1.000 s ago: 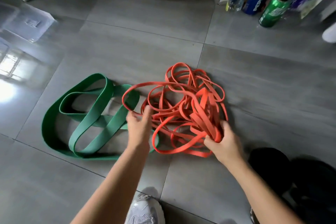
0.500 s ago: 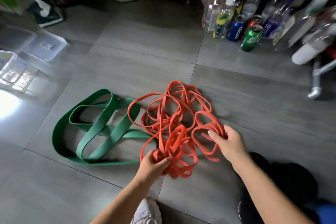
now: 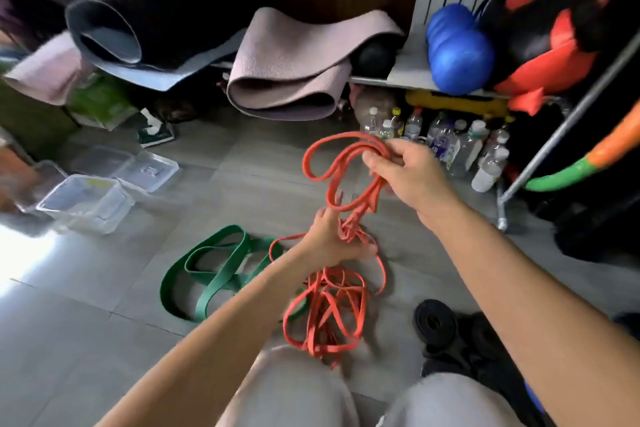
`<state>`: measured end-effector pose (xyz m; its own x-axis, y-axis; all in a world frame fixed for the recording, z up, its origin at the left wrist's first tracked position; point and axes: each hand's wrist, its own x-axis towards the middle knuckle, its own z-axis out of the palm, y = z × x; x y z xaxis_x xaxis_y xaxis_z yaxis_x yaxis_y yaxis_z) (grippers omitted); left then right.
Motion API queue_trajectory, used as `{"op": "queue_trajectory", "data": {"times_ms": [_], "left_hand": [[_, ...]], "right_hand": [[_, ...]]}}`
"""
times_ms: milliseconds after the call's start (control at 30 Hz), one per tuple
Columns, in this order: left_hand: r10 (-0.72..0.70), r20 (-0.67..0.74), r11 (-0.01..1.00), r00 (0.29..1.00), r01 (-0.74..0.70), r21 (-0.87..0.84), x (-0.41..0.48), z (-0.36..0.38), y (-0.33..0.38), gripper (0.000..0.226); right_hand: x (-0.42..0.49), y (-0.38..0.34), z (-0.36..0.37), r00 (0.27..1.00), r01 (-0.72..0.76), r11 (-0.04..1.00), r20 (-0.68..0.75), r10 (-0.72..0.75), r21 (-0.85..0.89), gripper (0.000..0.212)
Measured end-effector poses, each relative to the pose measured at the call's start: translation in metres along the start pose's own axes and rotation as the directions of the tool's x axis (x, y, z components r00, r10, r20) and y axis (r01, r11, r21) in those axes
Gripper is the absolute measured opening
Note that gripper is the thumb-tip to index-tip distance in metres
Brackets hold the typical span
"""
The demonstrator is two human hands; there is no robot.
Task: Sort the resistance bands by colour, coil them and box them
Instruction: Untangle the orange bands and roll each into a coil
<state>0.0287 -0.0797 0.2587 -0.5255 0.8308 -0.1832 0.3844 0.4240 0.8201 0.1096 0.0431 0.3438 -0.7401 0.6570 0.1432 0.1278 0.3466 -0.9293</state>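
Right hand (image 3: 405,173) raised, pinching loops of orange bands (image 3: 346,230). Left hand (image 3: 330,243) below it grips the knot, rest dangling beneath. Green band (image 3: 221,279) on floor left of both. Judged light, limp, grabby; take single strands.

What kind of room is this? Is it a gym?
Probably a home workout or storage corner, not a big gym: rolled exercise mats and a blue exercise ball are stacked at the back, and the person holds orange resistance bands.

Orange bands (image 3: 348,230) now off the floor, between high right hand (image 3: 408,177) and lower left hand (image 3: 329,243).
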Motion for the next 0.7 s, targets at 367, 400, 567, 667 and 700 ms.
{"op": "queue_trajectory", "data": {"times_ms": [367, 400, 567, 667, 700], "left_hand": [[-0.065, -0.077, 0.922, 0.995, 0.03, -0.386, -0.076, -0.031, 0.072, 0.027], [-0.074, -0.091, 0.894, 0.993, 0.026, -0.448, -0.084, -0.036, 0.081, 0.027], [-0.012, -0.277, 0.856, 0.961, -0.133, -0.499, -0.112, -0.076, 0.132, 0.025], [0.083, -0.349, 0.866, 0.933, -0.241, -0.438, -0.128, -0.09, 0.15, 0.025], [0.111, -0.345, 0.88, 0.932, -0.254, -0.402, -0.133, -0.091, 0.153, 0.025]], "right_hand": [[-0.056, -0.135, -0.047, 0.958, 0.184, 0.982, -0.215, -0.188, -0.039, 0.028], [-0.06, -0.14, -0.049, 0.952, 0.191, 0.98, -0.232, -0.197, -0.051, 0.035], [-0.08, -0.164, -0.054, 0.938, 0.24, 0.96, -0.219, -0.268, -0.144, 0.033], [-0.088, -0.17, -0.055, 0.937, 0.245, 0.951, -0.208, -0.282, -0.187, 0.032], [-0.091, -0.171, -0.055, 0.94, 0.235, 0.953, -0.206, -0.274, -0.193, 0.032]]}}
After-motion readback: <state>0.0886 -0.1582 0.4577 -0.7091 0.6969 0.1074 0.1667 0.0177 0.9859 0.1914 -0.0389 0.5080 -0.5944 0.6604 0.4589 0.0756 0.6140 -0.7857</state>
